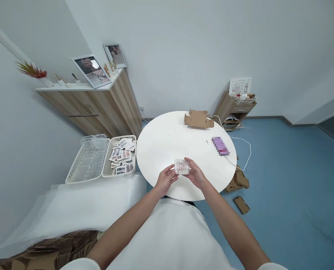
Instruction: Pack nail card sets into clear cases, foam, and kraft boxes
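A small clear plastic case [182, 167] with pale pink pieces, which look like press-on nails, is held up over the near part of the round white table [161, 142]. My left hand [166, 180] grips its left edge, fingers curled. On the opposite side my right hand [195, 173] has thumb and fingers closed on the case's right edge. Farther back on the table lies an unfolded brown cardboard box [199, 119]. A purple pixelated item, perhaps a phone [220, 146], rests at the table's right with a white cable by it.
Left of the table, one white basket [103, 170] holds clear plastic cases and another [135, 155] holds printed nail cards. White sheets [99, 198] lie nearer me. Cardboard boxes [241, 204] are on the floor at right. A wooden cabinet [119, 101] stands at back left.
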Tool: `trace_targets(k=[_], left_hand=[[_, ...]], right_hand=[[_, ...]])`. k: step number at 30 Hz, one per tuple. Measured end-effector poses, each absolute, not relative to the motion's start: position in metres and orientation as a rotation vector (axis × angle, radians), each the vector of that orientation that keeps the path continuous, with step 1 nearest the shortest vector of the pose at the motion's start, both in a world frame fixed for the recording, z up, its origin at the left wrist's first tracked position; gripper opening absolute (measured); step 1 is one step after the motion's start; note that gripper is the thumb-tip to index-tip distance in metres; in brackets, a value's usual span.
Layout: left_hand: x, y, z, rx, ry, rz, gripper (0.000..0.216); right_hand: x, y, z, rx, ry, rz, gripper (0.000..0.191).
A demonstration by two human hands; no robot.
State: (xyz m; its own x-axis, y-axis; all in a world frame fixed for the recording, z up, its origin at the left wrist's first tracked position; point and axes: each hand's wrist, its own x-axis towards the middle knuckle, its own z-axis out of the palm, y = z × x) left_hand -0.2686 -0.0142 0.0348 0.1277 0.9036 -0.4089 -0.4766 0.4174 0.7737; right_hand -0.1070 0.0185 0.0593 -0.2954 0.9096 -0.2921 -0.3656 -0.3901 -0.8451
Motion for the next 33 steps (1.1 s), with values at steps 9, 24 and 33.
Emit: trace_targets(k=[9,24,33], left_hand=[[-0.274,-0.019,0.034,0.542,0.999,0.998,0.045],[-0.257,-0.020,0.026,0.642,1.176,1.031,0.045],[-0.239,-0.030,0.008,0.636,1.406,1.138,0.045]], right_hand=[[-0.115,0.002,0.054,-1.120,-0.905,1.645,0.052],[-0.087,0.000,0.042,-1.350,-0.943,1.699,0.042],[-0.085,0.008,0.025,-1.349,-0.962,1.754,0.040]])
